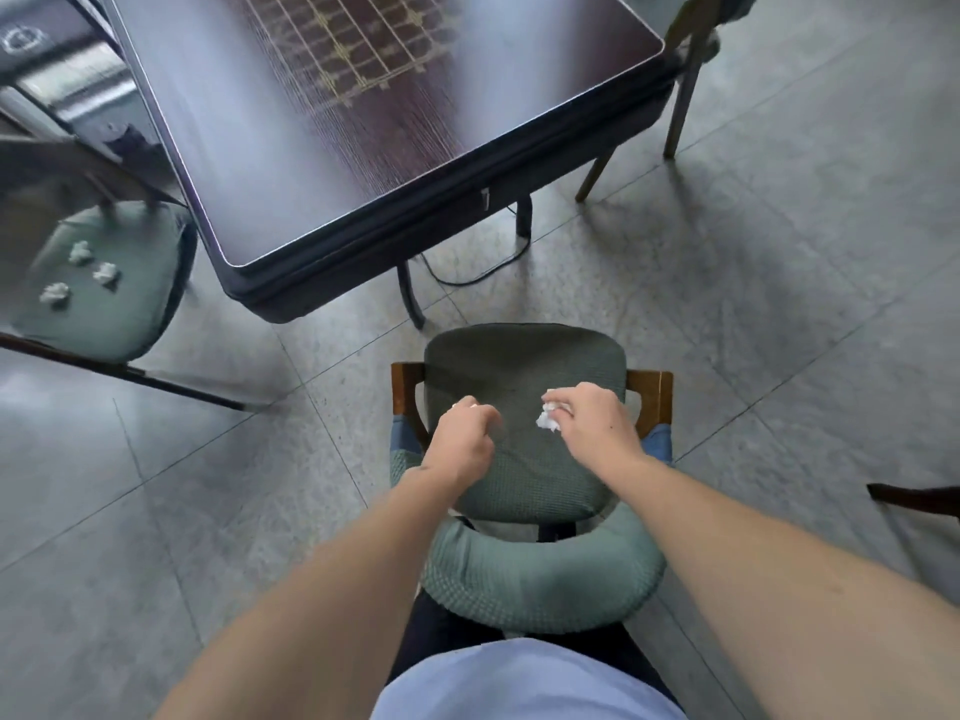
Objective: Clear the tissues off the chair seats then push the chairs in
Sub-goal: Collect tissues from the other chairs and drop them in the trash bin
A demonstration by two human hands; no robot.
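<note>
A pale blue shirt (pixel 524 683) fills the bottom edge, cut off by the frame, with both bare forearms reaching forward over the padded green backrest (pixel 540 579) of the near chair (pixel 519 366). The left hand (pixel 465 439) hangs over the seat with fingers curled; a sliver of white shows at its knuckles, most likely a tissue (pixel 470 406), though nearly all of it is hidden inside the fist. The right hand (pixel 592 420) pinches a crumpled white tissue (pixel 548 417) at its fingertips, just above the seat cushion. The chair's wooden arms show only in part behind the hands.

To the left, a second chair (pixel 104 304) is blurred and partly cut off; three crumpled tissues (pixel 80 275) lie apart on its green seat. The dark table (pixel 249 163) stands beyond, its patterned top running out of view. A third chair (pixel 685 59) shows only legs and a piece of its back at the table's far corner. A cable (pixel 483 275) trails on the grey tiled floor (pixel 779 304).
</note>
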